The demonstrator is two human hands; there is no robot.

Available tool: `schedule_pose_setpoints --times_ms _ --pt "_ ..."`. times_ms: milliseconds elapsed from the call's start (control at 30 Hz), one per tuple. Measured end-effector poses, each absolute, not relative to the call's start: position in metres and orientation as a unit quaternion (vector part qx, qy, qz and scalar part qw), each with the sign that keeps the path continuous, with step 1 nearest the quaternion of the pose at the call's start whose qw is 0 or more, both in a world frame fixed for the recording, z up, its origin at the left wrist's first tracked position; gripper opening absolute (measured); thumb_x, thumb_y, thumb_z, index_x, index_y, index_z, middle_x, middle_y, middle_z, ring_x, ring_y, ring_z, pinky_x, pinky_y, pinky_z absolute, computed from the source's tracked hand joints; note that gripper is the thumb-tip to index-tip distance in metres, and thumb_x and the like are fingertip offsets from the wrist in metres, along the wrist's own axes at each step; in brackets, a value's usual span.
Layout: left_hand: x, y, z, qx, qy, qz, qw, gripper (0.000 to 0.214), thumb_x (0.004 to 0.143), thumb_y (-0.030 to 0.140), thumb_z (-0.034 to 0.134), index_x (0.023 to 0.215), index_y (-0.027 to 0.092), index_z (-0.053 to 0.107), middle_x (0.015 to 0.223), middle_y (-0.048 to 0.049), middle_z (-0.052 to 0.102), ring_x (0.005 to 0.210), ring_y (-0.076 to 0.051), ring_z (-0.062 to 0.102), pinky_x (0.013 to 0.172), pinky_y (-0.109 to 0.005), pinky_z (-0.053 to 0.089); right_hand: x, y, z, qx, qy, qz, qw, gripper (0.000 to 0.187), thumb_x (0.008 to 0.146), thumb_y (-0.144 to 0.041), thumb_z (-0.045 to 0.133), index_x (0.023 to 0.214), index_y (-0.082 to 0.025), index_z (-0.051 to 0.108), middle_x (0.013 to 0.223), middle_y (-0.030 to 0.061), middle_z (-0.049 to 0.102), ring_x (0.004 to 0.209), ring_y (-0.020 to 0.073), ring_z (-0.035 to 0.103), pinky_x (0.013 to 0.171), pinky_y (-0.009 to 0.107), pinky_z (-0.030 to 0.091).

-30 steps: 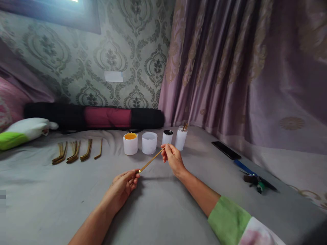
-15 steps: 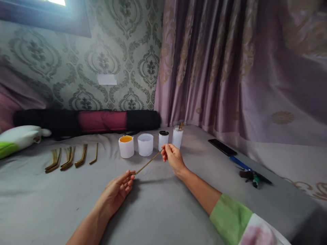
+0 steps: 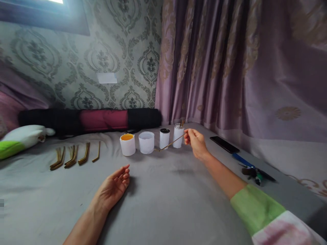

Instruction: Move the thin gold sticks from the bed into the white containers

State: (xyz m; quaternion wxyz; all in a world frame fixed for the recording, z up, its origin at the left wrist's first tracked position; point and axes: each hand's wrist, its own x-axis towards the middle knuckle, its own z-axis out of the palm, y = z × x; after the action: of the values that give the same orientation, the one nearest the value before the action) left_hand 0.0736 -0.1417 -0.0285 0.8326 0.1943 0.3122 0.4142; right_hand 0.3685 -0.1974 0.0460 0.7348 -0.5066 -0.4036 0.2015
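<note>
The stick (image 3: 171, 143), its end pinched in the right hand (image 3: 195, 141) just right of the jar (image 3: 178, 132), could swing and tip the black-topped cup (image 3: 165, 139) left of the jar, being gripped at one end only. It looks thin, brownish-gold, bent near its free end, slanting down across the jar's front. The left hand (image 3: 114, 188), well in front and left of the jar, is empty, fingers loosely curled.

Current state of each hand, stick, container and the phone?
Left hand: empty, fingers curled
Right hand: pinching a stick
Stick: bent near free end
Orange-interior container: open
Pale-interior container: open
Dark-interior container: open
Jar: open, thin sticks inside
Laid-out sticks: bent, lying down
Phone: lying flat, dark
</note>
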Motion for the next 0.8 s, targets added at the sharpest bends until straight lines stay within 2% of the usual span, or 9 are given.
schedule_pose_setpoints --times_ms 367,800 --pt "0.070 -0.140 -0.029 0.182 0.299 0.420 0.837 0.016 0.074 0.003 0.045 0.087 0.006 0.054 0.069 -0.0040 0.050 0.051 -0.006 0.046 0.041 -0.017 0.041 0.438 -0.200 0.112 -0.545 -0.373 0.044 0.750 0.019 0.078 -0.030 0.045 0.070 -0.015 0.053 0.053 -0.0031 0.049 0.039 0.0042 0.043 0.034 0.016 0.036" --pt "0.072 -0.142 -0.026 0.178 0.306 0.423 0.834 0.015 0.075 0.005 0.045 0.086 0.008 0.055 0.068 -0.0039 0.051 0.050 -0.005 0.047 0.040 -0.017 0.041 0.470 -0.189 0.164 -0.577 -0.330 -0.063 0.744 0.023 0.080 -0.025 0.040 0.062 -0.017 0.050 0.051 -0.0006 0.050 0.037 0.0057 0.043 0.033 0.018 0.036"
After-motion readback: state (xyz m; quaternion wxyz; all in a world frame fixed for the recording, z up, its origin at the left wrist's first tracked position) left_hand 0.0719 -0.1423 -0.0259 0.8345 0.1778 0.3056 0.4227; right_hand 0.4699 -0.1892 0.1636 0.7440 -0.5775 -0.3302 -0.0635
